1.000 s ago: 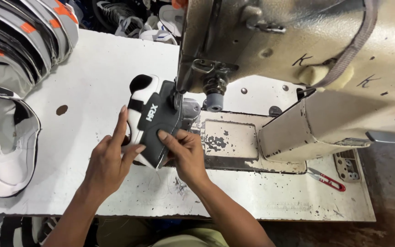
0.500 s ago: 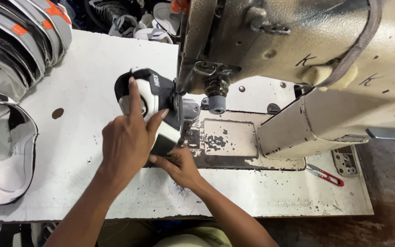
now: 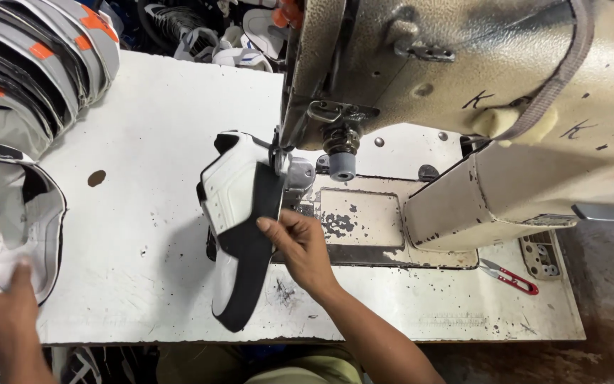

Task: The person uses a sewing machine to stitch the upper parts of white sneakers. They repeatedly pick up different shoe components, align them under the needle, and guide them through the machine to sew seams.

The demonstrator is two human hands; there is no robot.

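White and chipped, the surface (image 3: 165, 235) carries an industrial sewing machine (image 3: 463, 107) whose worn cream head fills the upper right of our view. We see the right hand (image 3: 300, 245) closed in a pinch on the edge of a black-and-white shoe upper (image 3: 239, 213), thumb and fingers gripping its dark lining; the piece lies on the surface with its top end tucked against the presser foot (image 3: 289, 167). The left hand (image 3: 1, 306) sits well apart at the lower left, resting on a stack of white shoe pieces (image 3: 8, 220); we cannot tell whether it grips one or merely presses on it, since the frame cuts it off. We judge the step in hand to be the positioning of the upper at the needle while one hand is away at the stack; the next move would call for a steady second hold on the piece, so that the seam line stays true beneath the foot. Grey and orange uppers (image 3: 44, 57) are piled at the upper left, and red-handled snips (image 3: 509, 276) lie near the right edge of the surface. The needle itself is hidden behind the foot and the upper, and the heap of parts beyond the far edge is too dark to make out.
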